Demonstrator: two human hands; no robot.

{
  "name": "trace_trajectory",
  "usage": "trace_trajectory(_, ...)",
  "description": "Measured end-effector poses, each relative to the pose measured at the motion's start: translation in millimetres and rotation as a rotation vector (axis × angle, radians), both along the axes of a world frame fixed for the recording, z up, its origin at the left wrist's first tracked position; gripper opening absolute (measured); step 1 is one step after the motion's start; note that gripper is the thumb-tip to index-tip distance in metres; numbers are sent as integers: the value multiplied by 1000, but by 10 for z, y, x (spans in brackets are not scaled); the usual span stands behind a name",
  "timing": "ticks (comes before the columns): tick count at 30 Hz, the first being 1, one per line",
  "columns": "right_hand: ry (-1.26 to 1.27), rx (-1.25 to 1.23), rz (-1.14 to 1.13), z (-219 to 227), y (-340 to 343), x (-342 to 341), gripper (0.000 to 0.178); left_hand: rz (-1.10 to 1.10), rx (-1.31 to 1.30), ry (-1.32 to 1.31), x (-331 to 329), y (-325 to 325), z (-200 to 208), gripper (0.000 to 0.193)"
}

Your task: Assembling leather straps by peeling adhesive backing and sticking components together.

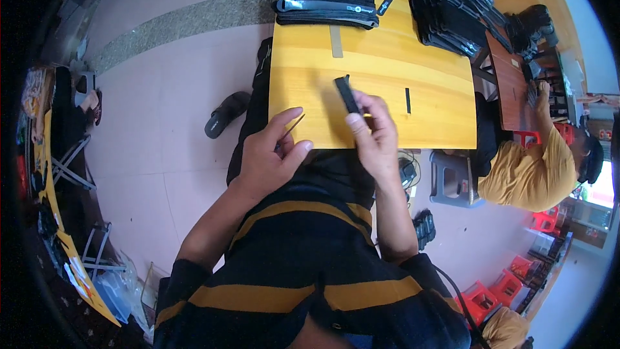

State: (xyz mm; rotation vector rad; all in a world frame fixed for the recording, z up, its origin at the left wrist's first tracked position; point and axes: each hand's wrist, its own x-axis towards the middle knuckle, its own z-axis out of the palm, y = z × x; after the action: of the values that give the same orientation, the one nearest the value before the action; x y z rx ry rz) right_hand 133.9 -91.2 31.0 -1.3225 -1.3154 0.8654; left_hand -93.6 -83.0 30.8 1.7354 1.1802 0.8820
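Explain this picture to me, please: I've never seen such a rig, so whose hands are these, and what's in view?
There is no machine: these are a person's bare hands. The single picture comes from a wide fisheye camera on that person's head, looking down, so straight edges bend.

The right hand holds a short black strip, apparently fabric. A thin dark stick-like thing shows at the left hand; its grip is unclear.

On the yellow wood-grained tabletop lie a stack of flat black pieces, a larger black pile, a grey-brown flat strip and a narrow black strip. Another person in a mustard-yellow shirt is at the right.
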Motion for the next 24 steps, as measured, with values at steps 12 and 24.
trace_trajectory(12, 1238, 39, 89, -127, -204, 170, 44, -203, -79, -43, 204, -15, -87, 37)
trace_trajectory(24, -528, 147, -145, -34, -208, 219, 20, -66, 534, 454, 99, 219, -472, 27)
